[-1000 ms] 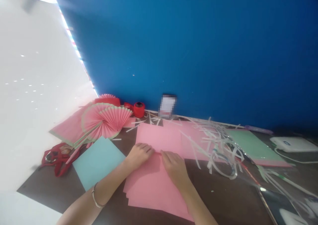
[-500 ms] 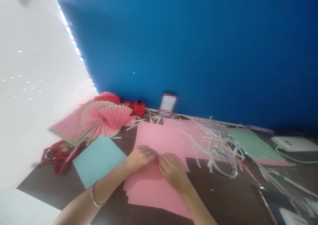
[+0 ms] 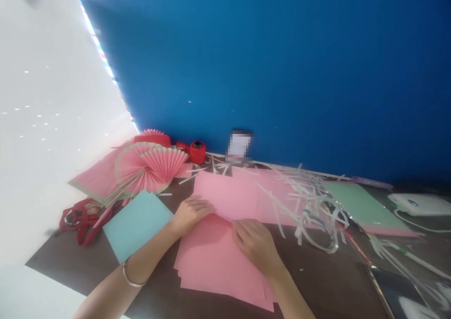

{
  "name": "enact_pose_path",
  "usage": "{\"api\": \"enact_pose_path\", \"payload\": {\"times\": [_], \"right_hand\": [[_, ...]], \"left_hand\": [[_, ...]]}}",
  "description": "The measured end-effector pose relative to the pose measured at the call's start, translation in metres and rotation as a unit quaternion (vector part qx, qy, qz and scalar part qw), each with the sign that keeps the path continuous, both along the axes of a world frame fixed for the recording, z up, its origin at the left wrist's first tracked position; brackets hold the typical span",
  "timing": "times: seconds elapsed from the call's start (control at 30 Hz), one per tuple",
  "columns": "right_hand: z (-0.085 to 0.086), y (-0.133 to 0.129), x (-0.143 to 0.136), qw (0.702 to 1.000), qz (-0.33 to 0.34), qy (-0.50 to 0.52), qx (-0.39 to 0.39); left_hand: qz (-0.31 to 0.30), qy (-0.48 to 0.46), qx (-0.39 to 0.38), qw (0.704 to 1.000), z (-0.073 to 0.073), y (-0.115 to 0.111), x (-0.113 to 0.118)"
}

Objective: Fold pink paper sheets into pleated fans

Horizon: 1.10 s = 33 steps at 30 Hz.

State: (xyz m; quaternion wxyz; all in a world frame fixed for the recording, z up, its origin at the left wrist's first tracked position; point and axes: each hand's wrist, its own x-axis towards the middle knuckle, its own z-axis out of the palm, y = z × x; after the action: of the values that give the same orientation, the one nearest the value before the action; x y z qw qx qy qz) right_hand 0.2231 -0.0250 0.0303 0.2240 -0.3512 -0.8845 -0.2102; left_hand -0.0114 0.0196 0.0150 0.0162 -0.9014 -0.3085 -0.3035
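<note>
A sheet of pink paper (image 3: 229, 194) lies over a loose stack of pink sheets (image 3: 218, 267) in front of me, its near edge slightly raised. At the left end of that edge, the bent fingers of my left hand (image 3: 192, 214) grip the sheet. My right hand (image 3: 255, 246) is closed on the same edge further right, its fingertips curled and partly hidden. A short length of the edge shows between my hands. Under my left forearm lies a light blue sheet (image 3: 139, 225).
Folded pink paper fans (image 3: 158, 166) and a red tape roll (image 3: 198, 152) stand at the back left. Red straps (image 3: 84, 222) lie nearer. White paper strips (image 3: 303, 197), a packet of green sheets (image 3: 369, 208), a white device (image 3: 419, 204) and a phone (image 3: 394, 286) occupy the right.
My hands have moved apart along the sheet's edge, the left to the left and the right to the right. More of the edge shows between them.
</note>
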Motion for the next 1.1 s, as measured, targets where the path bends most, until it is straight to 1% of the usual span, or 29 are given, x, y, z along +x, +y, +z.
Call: {"api": "enact_pose_path", "payload": {"times": [0.1,0.17,0.3,0.4,0.47,0.5,0.57,0.67,0.73,0.8,0.9,1.1], "right_hand": [[0.002,0.001,0.008,1.0,0.0,0.005,0.011],[0.003,0.002,0.013,1.0,0.0,0.015,0.016],[0.006,0.006,0.029,0.998,-0.011,0.046,0.029],[0.008,0.009,0.043,0.992,-0.064,0.1,0.051],[0.009,0.009,0.045,0.981,-0.099,0.149,0.072],[0.008,0.007,0.042,0.978,-0.104,0.165,0.079],[0.006,0.004,0.027,0.978,-0.09,0.171,0.076],[0.001,-0.003,-0.003,0.986,-0.077,0.144,0.041],[-0.003,-0.006,-0.016,0.989,-0.071,0.129,0.017],[-0.006,-0.007,-0.021,0.99,-0.064,0.122,0.0],[-0.01,-0.007,-0.019,0.992,-0.045,0.122,-0.007],[-0.011,-0.007,-0.018,0.991,-0.017,0.133,-0.01]], "left_hand": [[0.0,-0.011,-0.017,1.0,0.006,0.004,-0.006],[-0.005,-0.014,-0.03,0.999,0.008,0.005,-0.009],[0.006,-0.029,-0.065,0.997,0.004,0.01,-0.015],[0.035,-0.039,-0.067,0.996,-0.001,0.013,-0.02],[0.059,-0.037,-0.055,0.996,-0.002,0.013,-0.02],[0.065,-0.029,-0.046,0.996,-0.002,0.012,-0.018],[0.065,-0.002,-0.026,0.998,0.0,0.006,-0.011],[0.051,0.036,0.008,0.998,0.002,-0.005,0.005],[0.04,0.051,0.024,0.998,0.003,-0.012,0.014],[0.03,0.055,0.03,0.998,0.004,-0.017,0.021],[0.011,0.055,0.025,0.998,0.007,-0.022,0.026],[-0.004,0.054,0.014,0.998,0.011,-0.022,0.028]]}}
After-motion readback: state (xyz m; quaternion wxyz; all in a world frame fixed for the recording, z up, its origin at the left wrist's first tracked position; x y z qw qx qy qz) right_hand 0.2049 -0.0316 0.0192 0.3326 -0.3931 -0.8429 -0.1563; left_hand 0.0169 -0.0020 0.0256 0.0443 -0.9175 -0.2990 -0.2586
